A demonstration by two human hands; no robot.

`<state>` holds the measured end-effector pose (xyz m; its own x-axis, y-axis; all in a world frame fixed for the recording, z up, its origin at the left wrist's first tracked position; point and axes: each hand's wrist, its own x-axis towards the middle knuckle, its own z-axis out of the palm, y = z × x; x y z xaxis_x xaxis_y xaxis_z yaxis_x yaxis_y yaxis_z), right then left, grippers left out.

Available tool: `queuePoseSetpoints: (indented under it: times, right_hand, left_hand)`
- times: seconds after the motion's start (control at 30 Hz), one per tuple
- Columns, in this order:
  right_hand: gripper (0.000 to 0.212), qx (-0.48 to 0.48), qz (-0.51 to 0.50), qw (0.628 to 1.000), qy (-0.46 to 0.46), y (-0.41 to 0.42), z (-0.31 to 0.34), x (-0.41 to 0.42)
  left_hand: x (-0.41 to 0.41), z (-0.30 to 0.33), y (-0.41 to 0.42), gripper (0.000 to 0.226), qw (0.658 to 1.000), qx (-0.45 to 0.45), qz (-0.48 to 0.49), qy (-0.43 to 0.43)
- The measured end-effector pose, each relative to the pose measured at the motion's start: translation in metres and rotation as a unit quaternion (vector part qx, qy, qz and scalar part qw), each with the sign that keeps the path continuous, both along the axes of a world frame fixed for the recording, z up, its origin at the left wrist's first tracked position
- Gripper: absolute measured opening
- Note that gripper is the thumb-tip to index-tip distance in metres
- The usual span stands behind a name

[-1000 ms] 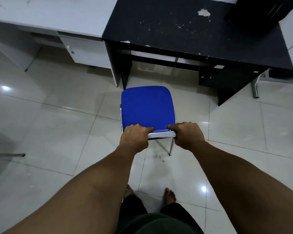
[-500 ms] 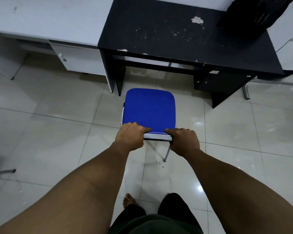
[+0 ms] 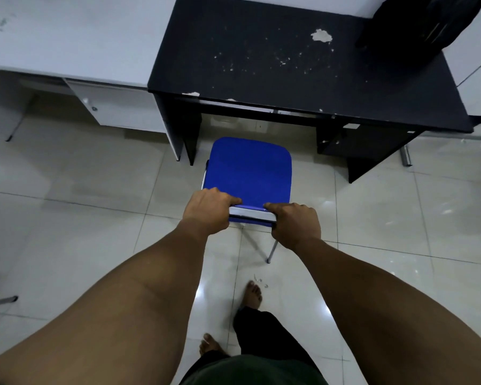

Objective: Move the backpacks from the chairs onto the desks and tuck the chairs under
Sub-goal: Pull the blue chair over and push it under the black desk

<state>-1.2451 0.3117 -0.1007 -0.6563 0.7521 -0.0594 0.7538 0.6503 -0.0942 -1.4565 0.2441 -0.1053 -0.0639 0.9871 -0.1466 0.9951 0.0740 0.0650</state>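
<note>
Chair: the blue chair (image 3: pixel 249 170) stands on the floor, just in front of the black desk (image 3: pixel 289 65) at 12 o'clock. Its front edge is near the gap under the desk.
Left hand: the left hand (image 3: pixel 208 211) has its fingers curled round the near left end of the chair's top bar.
Right hand: the right hand (image 3: pixel 296 223) grips the near right end of the same bar.
Backpack: a black backpack (image 3: pixel 428 20) sits on the desk's far right corner, at 1 o'clock.
White desk: the white desk (image 3: pixel 67 37) touches the black desk's left side, at 10 o'clock.
Feet: two bare feet on the tile floor (image 3: pixel 67 218), at 6 o'clock.
</note>
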Motion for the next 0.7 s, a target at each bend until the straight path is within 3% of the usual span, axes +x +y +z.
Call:
queuePoseSetpoints:
  times: [0.33, 0.7]
  right_hand:
    - [0.051, -0.010, 0.028, 0.999, -0.045, 0.072, -0.001, -0.013]
    - [0.046, 0.005, 0.046, 0.999, -0.025, 0.152, -0.004, -0.025]
  left_hand:
    - [-0.008, 0.001, 0.062, 0.047, 0.999, -0.003, 0.034, -0.004]
    - [-0.017, 0.000, 0.134, 0.043, 0.998, 0.000, 0.058, -0.010]
